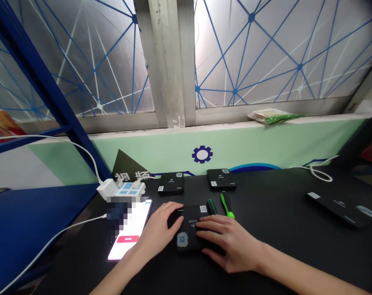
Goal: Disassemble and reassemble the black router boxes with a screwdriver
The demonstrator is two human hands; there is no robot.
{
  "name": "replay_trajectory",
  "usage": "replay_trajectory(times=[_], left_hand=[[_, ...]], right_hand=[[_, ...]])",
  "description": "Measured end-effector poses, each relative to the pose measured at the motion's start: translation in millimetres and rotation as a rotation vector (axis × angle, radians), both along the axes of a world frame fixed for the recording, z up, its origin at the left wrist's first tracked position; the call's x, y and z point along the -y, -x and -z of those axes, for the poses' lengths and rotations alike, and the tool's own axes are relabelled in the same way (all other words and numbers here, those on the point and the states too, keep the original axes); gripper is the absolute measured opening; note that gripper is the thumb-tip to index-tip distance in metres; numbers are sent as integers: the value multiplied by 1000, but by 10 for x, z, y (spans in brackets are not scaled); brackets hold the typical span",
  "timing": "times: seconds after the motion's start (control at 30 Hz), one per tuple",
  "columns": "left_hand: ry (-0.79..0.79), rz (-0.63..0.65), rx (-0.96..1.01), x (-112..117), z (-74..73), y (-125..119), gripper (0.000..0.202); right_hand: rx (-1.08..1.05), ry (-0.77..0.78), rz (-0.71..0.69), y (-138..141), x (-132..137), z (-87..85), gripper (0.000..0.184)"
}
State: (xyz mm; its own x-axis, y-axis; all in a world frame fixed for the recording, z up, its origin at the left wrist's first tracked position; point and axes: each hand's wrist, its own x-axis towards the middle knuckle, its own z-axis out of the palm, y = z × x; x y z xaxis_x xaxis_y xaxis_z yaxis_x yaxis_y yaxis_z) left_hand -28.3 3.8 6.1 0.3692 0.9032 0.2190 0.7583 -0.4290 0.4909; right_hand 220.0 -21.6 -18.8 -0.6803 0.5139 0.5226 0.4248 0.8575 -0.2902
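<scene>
In front of me on the black table lies a flat black box (190, 242) with small print, a white code label and a peeling round-cornered sticker. My left hand (163, 223) is at its left side, with thumb and fingers apart and their tips at the edge. Across the right part of the box rests my right hand (227, 241), its fingers stretched out and spread on the top, the thumb near the lower edge. Just beyond the box are a dark green tool handle (212, 207) and a black and bright green tool handle (227, 204), which looks like a screwdriver's.
Two similar flat boxes, one left (171, 183) and one right (222, 179), lie at the back by the wall. Another flat box (341, 209) is at far right. A lit phone (132, 229) lies left, near a white power strip (130, 189) with plugged-in cables.
</scene>
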Motion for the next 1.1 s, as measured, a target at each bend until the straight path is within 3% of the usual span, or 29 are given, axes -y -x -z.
replay_trajectory(times=[0.13, 0.3, 0.43, 0.73, 1.1], left_hand=[[-6, -1, -14, 32, 12, -4, 30], [-65, -130, -123, 28, -49, 20, 29], [-15, -232, -271, 12, -81, 26, 35], [38, -176, -356, 30, -42, 5, 52], [15, -357, -499, 32, -172, -9, 56]], right_hand=[[-16, 51, 9, -13, -23, -33, 34], [-6, 16, 115, -11, -83, 11, 28], [-16, 7, 176, -3, -142, 65, 31], [-51, 49, 201, -6, -102, -30, 31], [-13, 22, 255, 15, -100, -26, 27]])
